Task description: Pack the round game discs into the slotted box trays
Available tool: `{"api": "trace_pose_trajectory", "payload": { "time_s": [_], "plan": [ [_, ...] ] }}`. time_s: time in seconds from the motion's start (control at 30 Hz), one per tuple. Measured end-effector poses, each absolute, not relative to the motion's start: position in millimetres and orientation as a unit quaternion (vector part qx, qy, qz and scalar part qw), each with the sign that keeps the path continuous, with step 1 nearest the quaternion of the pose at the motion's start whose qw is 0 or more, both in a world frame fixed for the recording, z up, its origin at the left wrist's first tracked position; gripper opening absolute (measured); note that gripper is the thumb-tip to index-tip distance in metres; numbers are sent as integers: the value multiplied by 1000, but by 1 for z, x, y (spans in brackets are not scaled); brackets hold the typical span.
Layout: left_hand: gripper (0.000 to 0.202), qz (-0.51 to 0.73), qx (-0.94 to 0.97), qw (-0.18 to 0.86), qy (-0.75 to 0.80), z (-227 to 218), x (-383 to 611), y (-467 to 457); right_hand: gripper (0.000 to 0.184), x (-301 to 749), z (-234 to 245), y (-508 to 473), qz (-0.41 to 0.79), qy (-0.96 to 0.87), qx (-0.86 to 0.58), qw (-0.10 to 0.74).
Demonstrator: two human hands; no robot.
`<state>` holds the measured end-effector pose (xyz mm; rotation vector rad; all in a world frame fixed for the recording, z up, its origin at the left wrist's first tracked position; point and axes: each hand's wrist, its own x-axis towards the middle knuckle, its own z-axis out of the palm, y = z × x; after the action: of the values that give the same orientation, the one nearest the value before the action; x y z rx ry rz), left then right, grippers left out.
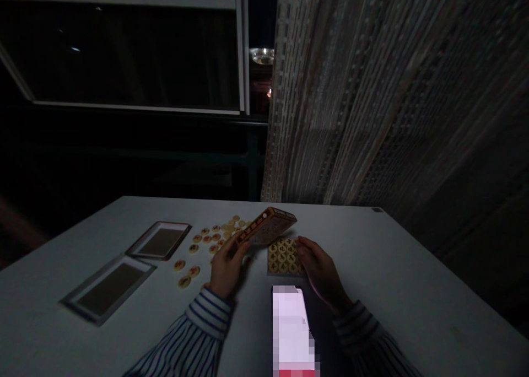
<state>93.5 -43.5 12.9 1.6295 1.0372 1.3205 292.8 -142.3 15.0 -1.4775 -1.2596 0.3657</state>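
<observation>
My left hand [227,267] is closed around a small cardboard box [270,228] with printed sides, held tilted above the table. Just below and to the right of that box sits a clear tray of Chinese chess pieces [283,257], round and wooden-looking, in neat rows. At the tray's right edge my right hand [320,269] has its fingers curled, thumb and fingertips against the edge and the end pieces. Loose Chinese chess pieces [206,239] with red and black characters lie scattered left of my left hand, some hidden behind it.
Two shallow open box parts [142,272] lie on the left of the white table [392,289]. A lit phone [291,327], its screen blurred out, lies in front of me between my forearms. A bead-like curtain [330,90] hangs beyond the table, beside a dark window [124,52].
</observation>
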Motion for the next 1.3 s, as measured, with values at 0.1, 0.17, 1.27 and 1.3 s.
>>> {"api": "trace_pose_trajectory", "payload": {
  "time_s": [0.1, 0.17, 1.27, 1.3],
  "plan": [
    [44, 521, 637, 401, 403, 14, 94, -44, 35, 294, 15, -143, 142, -538, -628, 544],
    [44, 526, 631, 411, 396, 14, 94, -44, 35, 294, 14, -143, 139, -542, -629, 540],
    [44, 511, 544, 550, 375, 14, 101, -48, 34, 293, 11, -142, 128, -562, -629, 521],
    [45, 507, 538, 557, 379, 13, 101, -48, 34, 293, 10, -141, 130, -560, -629, 523]
  ]
}}
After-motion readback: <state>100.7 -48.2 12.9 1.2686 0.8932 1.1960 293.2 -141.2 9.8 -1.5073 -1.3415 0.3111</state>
